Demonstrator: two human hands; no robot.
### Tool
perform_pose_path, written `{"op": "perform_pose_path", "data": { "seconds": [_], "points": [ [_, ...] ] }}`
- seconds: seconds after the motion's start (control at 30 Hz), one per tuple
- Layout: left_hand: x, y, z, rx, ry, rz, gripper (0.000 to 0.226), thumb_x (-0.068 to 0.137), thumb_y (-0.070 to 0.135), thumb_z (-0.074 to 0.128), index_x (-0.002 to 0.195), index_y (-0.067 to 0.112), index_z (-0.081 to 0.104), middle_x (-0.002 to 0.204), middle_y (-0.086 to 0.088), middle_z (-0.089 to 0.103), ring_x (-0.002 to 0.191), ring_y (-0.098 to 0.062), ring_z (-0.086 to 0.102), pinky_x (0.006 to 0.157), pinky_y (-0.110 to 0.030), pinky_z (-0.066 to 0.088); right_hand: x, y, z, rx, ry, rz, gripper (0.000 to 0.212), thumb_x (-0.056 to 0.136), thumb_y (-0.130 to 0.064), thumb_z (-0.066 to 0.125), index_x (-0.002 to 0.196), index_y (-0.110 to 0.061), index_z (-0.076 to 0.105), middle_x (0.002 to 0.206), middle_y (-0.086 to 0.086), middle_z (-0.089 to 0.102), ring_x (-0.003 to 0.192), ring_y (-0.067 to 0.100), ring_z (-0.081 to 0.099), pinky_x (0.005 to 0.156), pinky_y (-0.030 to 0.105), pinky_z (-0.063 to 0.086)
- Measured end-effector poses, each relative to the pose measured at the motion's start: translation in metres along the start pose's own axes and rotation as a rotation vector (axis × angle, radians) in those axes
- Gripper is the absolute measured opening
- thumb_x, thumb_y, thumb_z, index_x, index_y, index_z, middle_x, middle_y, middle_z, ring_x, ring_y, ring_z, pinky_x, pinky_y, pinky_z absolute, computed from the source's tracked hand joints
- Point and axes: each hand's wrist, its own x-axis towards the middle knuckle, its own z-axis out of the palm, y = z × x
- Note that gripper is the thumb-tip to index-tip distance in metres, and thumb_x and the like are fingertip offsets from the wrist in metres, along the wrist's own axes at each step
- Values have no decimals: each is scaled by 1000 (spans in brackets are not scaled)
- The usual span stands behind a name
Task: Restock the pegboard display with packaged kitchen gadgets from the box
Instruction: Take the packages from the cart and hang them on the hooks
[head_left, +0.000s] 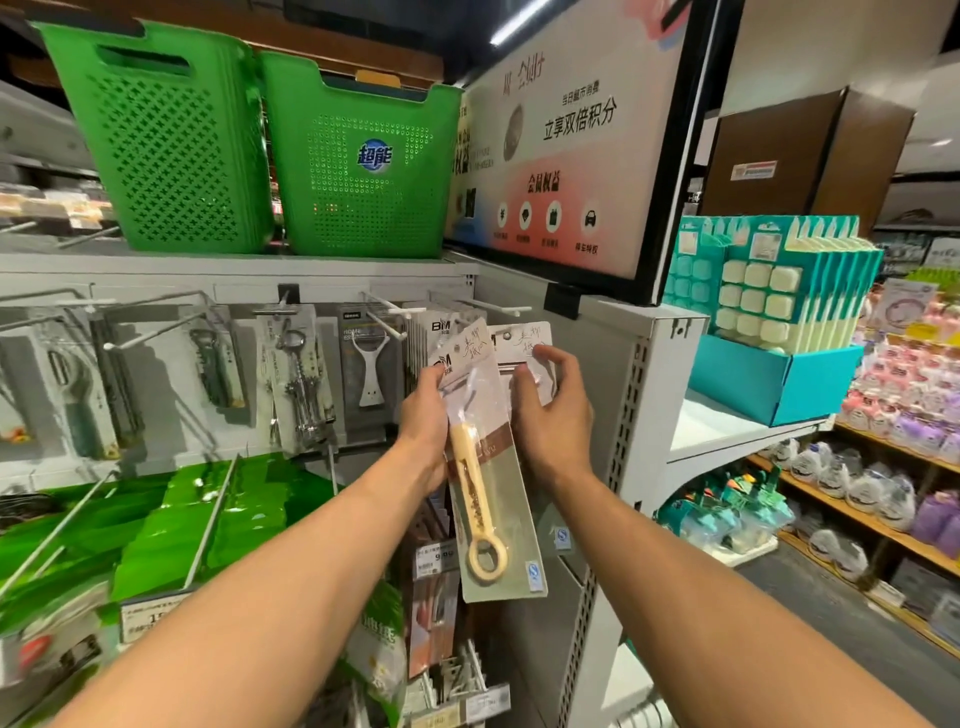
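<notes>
My left hand (425, 415) grips a clear packet with a cream wooden bottle opener (475, 499) inside, its card top bearing handwriting. Beside it my right hand (551, 415) pinches a second white-topped packet (524, 340) by its upper part. Both packets are held up in front of the pegboard (234, 415), just below a bare white hook (498, 306) at its right end. Packaged corkscrews (304, 379) and a white peeler (371, 371) hang on hooks to the left. No box is in view.
Two green plastic baskets (358, 156) stand on the shelf above the pegboard. A large sign (571, 140) leans at the upper right. Green packets (182, 519) hang on long hooks lower left. An aisle with stocked shelves (857, 493) runs to the right.
</notes>
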Motion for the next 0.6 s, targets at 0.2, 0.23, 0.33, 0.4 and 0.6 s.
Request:
{"op": "perform_pose_path", "data": {
  "seconds": [0.2, 0.23, 0.33, 0.4, 0.6],
  "points": [
    [15, -2, 2, 4, -5, -12, 54, 105, 50, 46, 123, 8, 72, 116, -26, 75, 98, -38, 72, 101, -57, 54, 13, 13, 6, -26, -50, 1, 26, 99, -44, 60, 125, -45, 54, 126, -19, 61, 121, 12, 59, 105, 47, 52],
    [16, -2, 1, 10, -5, -15, 54, 104, 51, 46, 124, 8, 72, 116, -25, 75, 98, -38, 72, 101, -57, 55, 15, 14, 8, -31, -66, 4, 27, 99, -45, 61, 125, -43, 55, 124, -20, 61, 121, 12, 59, 105, 47, 51],
    [23, -1, -3, 14, 10, -17, 57, 103, 54, 46, 126, 9, 71, 115, -23, 76, 103, -41, 73, 102, -57, 54, 25, 20, 12, -18, -101, 18, 29, 98, -44, 65, 126, -39, 58, 118, -22, 60, 119, 10, 60, 105, 43, 52],
    [27, 0, -6, 21, 27, -6, 56, 103, 54, 46, 126, 9, 71, 113, -23, 77, 108, -43, 73, 103, -58, 54, 29, 21, 15, -4, -114, 38, 31, 99, -41, 65, 128, -36, 59, 123, -19, 60, 118, 7, 56, 105, 36, 49],
    [32, 5, -5, 34, 83, 128, 39, 104, 42, 54, 119, 12, 73, 106, -12, 80, 102, -34, 76, 98, -51, 60, 38, 25, 23, 23, -141, 100, 25, 102, -35, 61, 128, -36, 60, 121, -22, 57, 119, 6, 51, 107, 35, 47]
  ]
}}
